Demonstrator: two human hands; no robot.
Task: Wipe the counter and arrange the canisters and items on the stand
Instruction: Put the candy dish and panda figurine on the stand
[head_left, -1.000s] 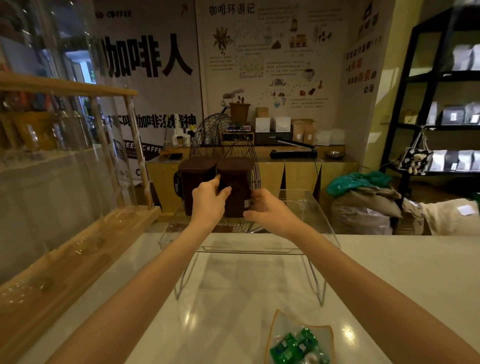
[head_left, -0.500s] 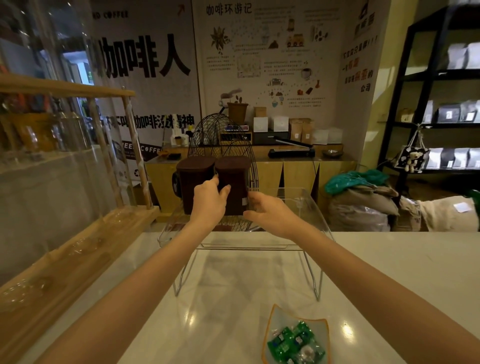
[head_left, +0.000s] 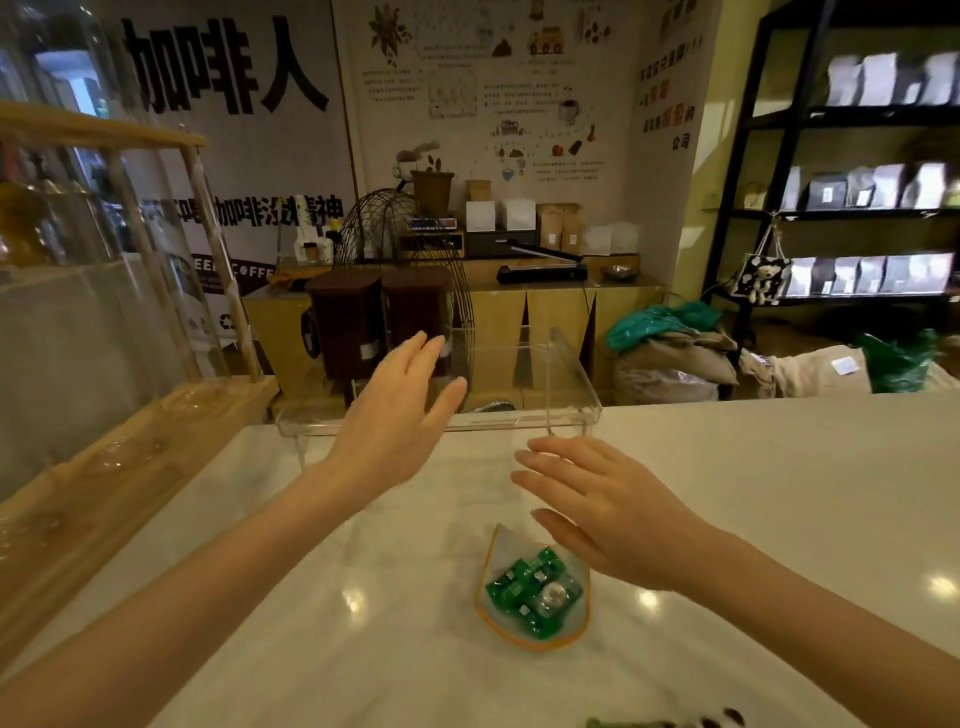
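Observation:
Two dark brown canisters, the left one and the right one, stand side by side on the left part of a clear acrylic stand at the far edge of the white counter. My left hand hovers open just in front of the canisters, touching nothing. Lower and nearer, my right hand is open with fingers spread above the counter. Under its thumb sits a small clear dish with an orange rim holding several green wrapped candies.
A wooden rack with glassware runs along the counter's left side. A wire dome rises behind the canisters. Beyond the counter are a wooden sideboard, sacks on the floor and black shelves with bags.
Both hands have let go of the right canister and pulled back toward me, opening. The right hand dropped lowest, over the candy dish. The canisters stay on the stand.

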